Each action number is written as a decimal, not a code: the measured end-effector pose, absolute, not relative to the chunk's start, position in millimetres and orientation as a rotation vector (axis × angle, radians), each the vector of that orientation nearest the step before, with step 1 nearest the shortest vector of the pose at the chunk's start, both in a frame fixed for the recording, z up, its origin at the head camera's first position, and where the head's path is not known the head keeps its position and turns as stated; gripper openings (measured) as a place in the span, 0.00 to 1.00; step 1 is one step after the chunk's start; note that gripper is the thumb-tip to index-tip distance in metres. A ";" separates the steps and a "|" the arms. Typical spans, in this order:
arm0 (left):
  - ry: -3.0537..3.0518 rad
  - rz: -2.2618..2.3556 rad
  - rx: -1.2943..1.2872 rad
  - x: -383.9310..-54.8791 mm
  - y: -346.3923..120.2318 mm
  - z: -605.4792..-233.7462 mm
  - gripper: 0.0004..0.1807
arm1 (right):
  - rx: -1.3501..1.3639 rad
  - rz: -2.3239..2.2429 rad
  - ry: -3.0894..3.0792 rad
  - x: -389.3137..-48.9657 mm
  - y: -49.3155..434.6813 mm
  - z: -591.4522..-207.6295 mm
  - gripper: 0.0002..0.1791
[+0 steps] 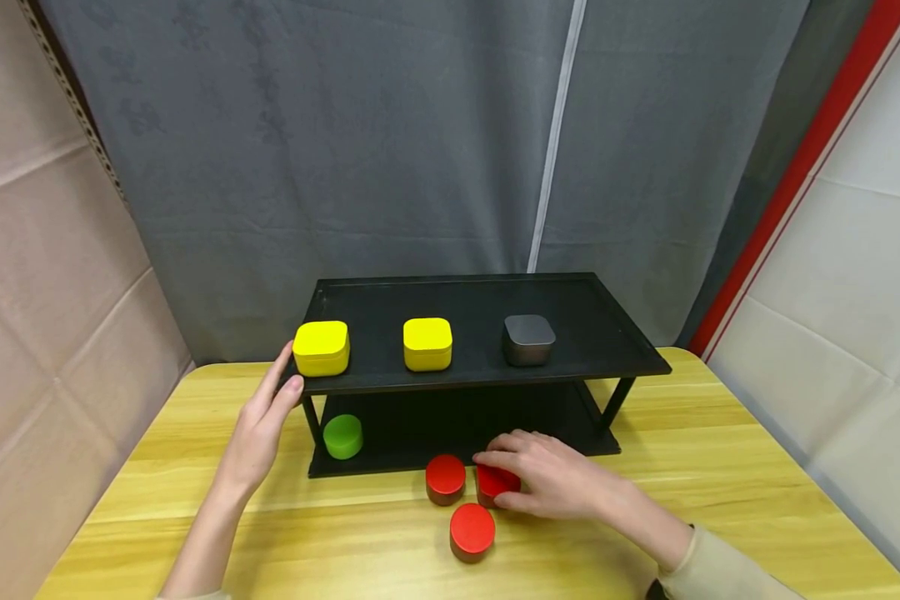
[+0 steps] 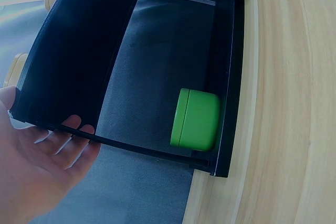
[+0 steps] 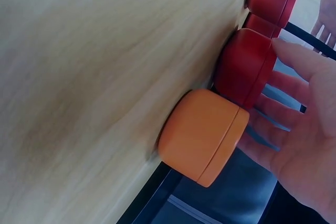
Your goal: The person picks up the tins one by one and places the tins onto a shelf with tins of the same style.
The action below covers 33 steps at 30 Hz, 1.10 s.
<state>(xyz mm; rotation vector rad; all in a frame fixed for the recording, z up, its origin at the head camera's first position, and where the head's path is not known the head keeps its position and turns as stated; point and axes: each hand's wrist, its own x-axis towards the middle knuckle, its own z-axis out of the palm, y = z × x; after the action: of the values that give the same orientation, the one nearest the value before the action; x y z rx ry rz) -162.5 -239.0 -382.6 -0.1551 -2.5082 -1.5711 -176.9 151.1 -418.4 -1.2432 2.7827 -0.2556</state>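
My left hand [image 1: 258,433] grips the left end of a two-tier black shelf [image 1: 457,300]; in the left wrist view its fingertips [image 2: 86,129] reach round the upper tier's edge. In front of the shelf, my right hand [image 1: 547,475] holds a small red lidded tin [image 1: 491,485], thumb on the near side and fingers on the far side. Beside it on the table stand a second red tin [image 1: 445,479] and, nearer, a third red tin [image 1: 472,532]. The right wrist view shows an orange lidded tin [image 3: 202,135] close to my fingers; my hand hides it in the head view.
Two yellow square tins, the left one [image 1: 322,348] and the middle one [image 1: 427,344], sit on the upper tier with a dark grey tin [image 1: 528,340]. A green tin [image 1: 342,437] stands on the lower tier's left end. Grey cloth [image 1: 330,150] hangs behind the wooden table [image 1: 345,542].
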 end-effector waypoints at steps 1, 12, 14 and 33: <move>-2.509 -1.571 -0.156 -162.5 -238.9 -382.6 0.36 | -1.243 -0.254 2.780 -177.0 151.0 -418.7 0.27; -2.512 -1.569 -0.155 -162.2 -238.2 -382.2 0.35 | -1.247 -0.244 2.781 -177.5 150.5 -420.3 0.28; -2.515 -1.566 -0.149 -161.9 -238.2 -382.1 0.36 | -1.247 -0.246 2.779 -177.5 150.5 -420.5 0.28; -2.511 -1.574 -0.153 -162.8 -238.8 -382.5 0.35 | -1.258 -0.268 2.772 -176.2 151.4 -417.0 0.28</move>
<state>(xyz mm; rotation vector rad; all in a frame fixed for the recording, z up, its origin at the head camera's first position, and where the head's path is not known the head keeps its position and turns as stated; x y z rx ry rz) -162.8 -238.8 -382.5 -0.1529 -2.5108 -1.5743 -176.2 151.4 -417.0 -1.2575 2.7716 -0.2678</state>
